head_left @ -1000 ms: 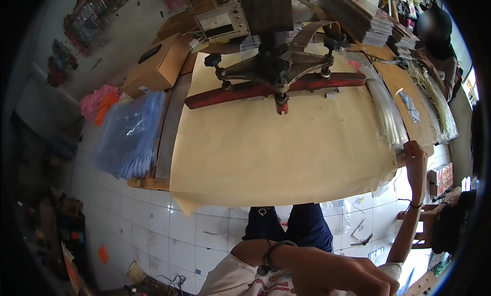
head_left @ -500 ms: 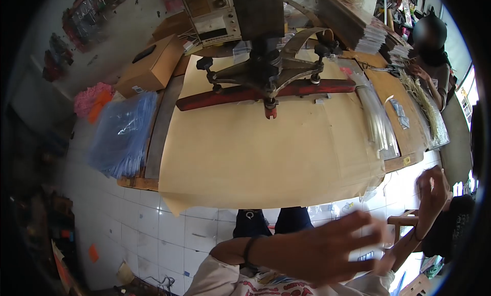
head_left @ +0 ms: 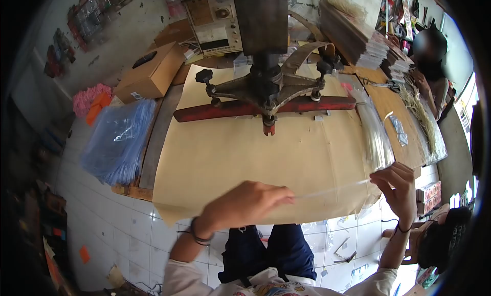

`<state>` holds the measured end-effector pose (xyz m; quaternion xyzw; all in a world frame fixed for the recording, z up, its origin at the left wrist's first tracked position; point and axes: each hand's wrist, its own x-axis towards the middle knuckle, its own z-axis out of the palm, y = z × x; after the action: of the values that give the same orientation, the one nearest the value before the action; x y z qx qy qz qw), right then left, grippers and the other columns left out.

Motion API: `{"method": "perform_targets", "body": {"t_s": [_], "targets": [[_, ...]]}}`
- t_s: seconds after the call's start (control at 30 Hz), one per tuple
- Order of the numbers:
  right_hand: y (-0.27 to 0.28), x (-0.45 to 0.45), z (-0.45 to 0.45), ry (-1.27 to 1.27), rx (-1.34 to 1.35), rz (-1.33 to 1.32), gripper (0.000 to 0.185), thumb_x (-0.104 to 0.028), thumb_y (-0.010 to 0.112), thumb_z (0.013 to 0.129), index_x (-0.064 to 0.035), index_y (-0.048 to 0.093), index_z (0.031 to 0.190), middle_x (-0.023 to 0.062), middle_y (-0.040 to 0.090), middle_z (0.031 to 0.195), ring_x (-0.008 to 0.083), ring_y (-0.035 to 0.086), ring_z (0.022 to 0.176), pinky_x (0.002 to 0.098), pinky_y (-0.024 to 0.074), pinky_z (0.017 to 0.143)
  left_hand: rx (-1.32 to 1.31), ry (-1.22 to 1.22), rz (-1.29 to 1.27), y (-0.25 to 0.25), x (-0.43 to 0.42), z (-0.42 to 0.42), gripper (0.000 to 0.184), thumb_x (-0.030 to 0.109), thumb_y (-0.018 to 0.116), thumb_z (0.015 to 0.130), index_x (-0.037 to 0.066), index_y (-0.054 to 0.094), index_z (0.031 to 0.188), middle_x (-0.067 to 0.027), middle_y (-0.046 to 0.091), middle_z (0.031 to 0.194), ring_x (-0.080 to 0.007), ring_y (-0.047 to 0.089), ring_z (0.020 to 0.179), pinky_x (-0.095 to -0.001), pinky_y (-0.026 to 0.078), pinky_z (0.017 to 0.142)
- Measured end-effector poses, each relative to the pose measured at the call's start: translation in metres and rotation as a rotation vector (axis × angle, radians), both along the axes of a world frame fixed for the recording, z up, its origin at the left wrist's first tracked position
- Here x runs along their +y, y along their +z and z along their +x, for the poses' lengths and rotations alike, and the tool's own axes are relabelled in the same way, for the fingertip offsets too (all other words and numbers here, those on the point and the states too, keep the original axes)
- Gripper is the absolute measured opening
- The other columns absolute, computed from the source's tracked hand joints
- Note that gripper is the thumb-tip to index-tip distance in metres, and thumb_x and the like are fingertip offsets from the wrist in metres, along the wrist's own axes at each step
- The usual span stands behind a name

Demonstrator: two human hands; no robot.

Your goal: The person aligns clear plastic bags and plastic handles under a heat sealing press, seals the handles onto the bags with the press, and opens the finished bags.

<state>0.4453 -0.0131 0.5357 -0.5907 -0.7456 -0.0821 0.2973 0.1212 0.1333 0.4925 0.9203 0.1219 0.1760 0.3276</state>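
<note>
A thin clear plastic strip stretches between my two hands above the paper-covered table. My left hand pinches its left end, the fingers slightly blurred. At the strip's other end, my right hand has thumb and fingertips closed on it. Just beyond my right hand, a bundle of clear strips lies along the table's right side. Brown paper covers the tabletop beneath both hands. Farther back, a press head with a long red bar hangs over the paper.
Blue plastic sheets are stacked at the left, beside a cardboard box. A control unit stands behind. Stacked flat sheets rise at the back right. Another person sits beside pale fibre strands.
My left hand has swung left and up over the paper's front edge. My right hand has moved left. A clear strip now shows between them.
</note>
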Motion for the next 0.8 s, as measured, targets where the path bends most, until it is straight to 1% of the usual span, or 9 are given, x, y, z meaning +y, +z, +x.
{"method": "perform_targets", "body": {"t_s": [0.03,0.07,0.17,0.2,0.27,0.33,0.47,0.63,0.8], "targets": [[-0.004,0.012,0.003,-0.018,-0.032,-0.006,0.017,-0.005,0.082,0.072,-0.0075,0.074,0.087,0.0039,0.069,0.071,0.022,0.062,0.063,0.0348,0.0473,0.06,0.097,0.035,0.091,0.002,0.013,-0.009,0.016,0.018,0.065,0.098,0.006,0.069,0.108,-0.0074,0.076,0.094,-0.0279,0.073,0.076,-0.0375,0.058,0.068],[-0.006,0.025,0.006,0.007,-0.051,-0.054,0.016,-0.007,0.081,0.077,-0.0088,0.076,0.092,0.0038,0.07,0.073,0.0223,0.063,0.066,0.0368,0.0504,0.063,0.172,0.038,0.159,0.009,0.023,-0.014,0.012,0.014,0.064,0.096,0.007,0.069,0.105,-0.0081,0.075,0.093,-0.0283,0.072,0.076,-0.039,0.058,0.068],[-0.019,0.066,0.001,0.087,-0.145,-0.187,0.016,-0.01,0.08,0.079,-0.0108,0.077,0.095,0.0035,0.07,0.075,0.0217,0.065,0.071,0.0365,0.0532,0.067,0.221,-0.086,0.219,-0.004,0.059,-0.017,0.008,0.01,0.064,0.092,0.007,0.068,0.098,-0.0093,0.073,0.086,-0.0288,0.071,0.074,-0.0402,0.056,0.065],[-0.02,0.078,0.0,0.124,-0.197,-0.293,0.018,-0.017,0.077,0.085,-0.0144,0.077,0.102,0.0026,0.071,0.081,0.0216,0.067,0.076,0.0362,0.0547,0.072,0.23,-0.094,0.256,-0.008,0.069,-0.018,0.007,0.012,0.064,0.092,0.006,0.068,0.094,-0.0105,0.071,0.079,-0.03,0.07,0.07,-0.0417,0.055,0.063],[-0.026,0.1,-0.012,0.206,-0.257,-0.319,0.017,-0.022,0.074,0.088,-0.0156,0.076,0.104,0.002,0.071,0.085,0.0217,0.067,0.077,0.0361,0.0549,0.073,0.247,-0.105,0.335,-0.015,0.092,-0.019,0.012,0.016,0.063,0.09,0.005,0.066,0.086,-0.0127,0.067,0.067,-0.0323,0.068,0.062,-0.0448,0.054,0.06],[-0.036,0.12,-0.018,0.262,-0.314,-0.42,0.015,-0.029,0.069,0.093,-0.0165,0.073,0.101,0.0013,0.069,0.09,0.0215,0.068,0.081,0.0366,0.0546,0.076,0.225,-0.131,0.361,-0.027,0.11,-0.023,0.012,0.015,0.064,0.089,0.006,0.064,0.083,-0.0099,0.064,0.066,-0.031,0.064,0.06,-0.0422,0.051,0.057],[-0.04,0.154,-0.032,0.423,-0.148,-0.601,0.013,-0.026,0.072,0.091,-0.0134,0.071,0.093,0.002,0.068,0.085,0.0217,0.068,0.082,0.0367,0.0533,0.076,0.014,-0.136,0.363,-0.047,0.125,-0.027,0.014,0.017,0.065,0.088,0.007,0.061,0.079,-0.0063,0.059,0.063,-0.0284,0.059,0.058,-0.0394,0.049,0.056],[-0.038,0.176,-0.038,0.561,0.015,-0.722,0.012,-0.018,0.079,0.086,-0.0087,0.071,0.088,0.0033,0.067,0.081,0.0219,0.066,0.077,0.0358,0.052,0.072,0.009,-0.077,0.488,-0.044,0.135,-0.039,0.008,0.016,0.067,0.084,0.008,0.064,0.082,-0.0031,0.064,0.073,-0.0219,0.063,0.067,-0.0368,0.05,0.059],[-0.048,0.17,-0.03,0.517,0.106,-0.709,0.012,-0.018,0.078,0.087,-0.0078,0.07,0.089,0.0047,0.066,0.081,0.0228,0.067,0.077,0.0365,0.0516,0.07,0.012,0.009,0.653,-0.047,0.133,-0.037,0.013,0.017,0.071,0.08,0.01,0.067,0.091,-0.0005,0.066,0.081,-0.0179,0.064,0.076,-0.0339,0.052,0.063]]}}
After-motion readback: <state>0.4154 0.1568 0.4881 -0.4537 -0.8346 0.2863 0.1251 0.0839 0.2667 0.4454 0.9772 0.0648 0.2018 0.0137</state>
